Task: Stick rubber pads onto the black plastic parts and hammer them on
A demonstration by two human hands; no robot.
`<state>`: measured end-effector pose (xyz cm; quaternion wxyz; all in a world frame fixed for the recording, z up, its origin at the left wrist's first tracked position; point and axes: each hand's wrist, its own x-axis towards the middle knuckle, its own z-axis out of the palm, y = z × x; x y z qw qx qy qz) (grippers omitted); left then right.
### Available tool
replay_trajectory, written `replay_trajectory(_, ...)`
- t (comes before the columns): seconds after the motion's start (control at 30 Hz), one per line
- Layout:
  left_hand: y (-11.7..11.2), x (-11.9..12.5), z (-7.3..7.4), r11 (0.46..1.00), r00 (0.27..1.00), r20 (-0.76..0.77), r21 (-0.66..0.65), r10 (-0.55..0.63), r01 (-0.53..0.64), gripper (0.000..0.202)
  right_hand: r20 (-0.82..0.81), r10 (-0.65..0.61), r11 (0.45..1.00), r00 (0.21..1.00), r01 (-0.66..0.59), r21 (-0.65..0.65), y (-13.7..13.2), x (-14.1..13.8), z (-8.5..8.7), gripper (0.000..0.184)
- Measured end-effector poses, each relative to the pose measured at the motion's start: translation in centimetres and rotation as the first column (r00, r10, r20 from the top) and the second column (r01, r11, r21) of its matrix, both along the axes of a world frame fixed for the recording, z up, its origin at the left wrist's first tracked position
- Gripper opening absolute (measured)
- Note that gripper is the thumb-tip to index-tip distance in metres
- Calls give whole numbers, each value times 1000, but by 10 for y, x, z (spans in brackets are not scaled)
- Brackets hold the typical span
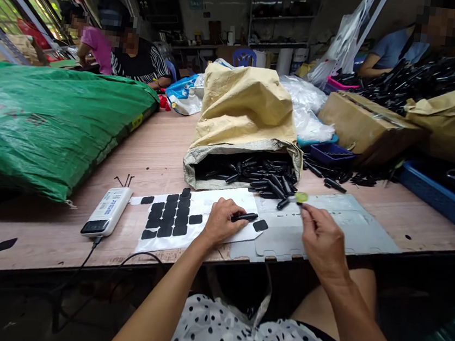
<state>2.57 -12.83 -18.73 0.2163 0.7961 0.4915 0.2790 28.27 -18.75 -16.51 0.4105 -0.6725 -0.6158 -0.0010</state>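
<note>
My left hand [221, 222] is closed around a short black plastic stick [246, 216], held over a white backing sheet [203, 203] that carries several black rounded-square stickers [169, 216]. One loose black sticker [260, 225] lies just right of that hand. My right hand [320, 237] is pinched shut on a thin tool whose small yellow-green tip [301, 197] points up and left. Just beyond both hands a tan paper sack [244, 115] lies open, spilling many black sticks [262, 177] onto the wooden table [159, 154].
A white power bank [106, 211] with a cable lies left of the sheet. A big green sack [48, 122] fills the left side. A grey flat sheet [352, 228], a cardboard box [362, 125], a purple tray [332, 154] and a blue bin [442, 195] stand right. Other people sit at the far side.
</note>
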Motion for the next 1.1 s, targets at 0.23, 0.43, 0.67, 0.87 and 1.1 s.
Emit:
replay_trajectory(0.23,3,0,-1,999,999,22,-42,24,-24,17,-42,287,957,957,-288,-31,-5,-58,2,32)
replay_trajectory(0.43,3,1,1,996,999,8,-74,44,-43,16,125,276,961,953,-270,-66,-11,-80,-2,33)
replay_trajectory(0.67,3,1,-1,996,997,52,-79,53,-48,17,137,185,983,973,-182,-39,-11,-73,-5,33)
replay_trajectory(0.87,3,1,-1,996,997,65,-82,50,-44,15,152,189,980,970,-176,-96,-11,-65,-5,32)
replay_trajectory(1.1,3,-2,1,995,997,72,-98,18,-11,14,243,-79,994,967,96,-55,-6,-1,-8,25)
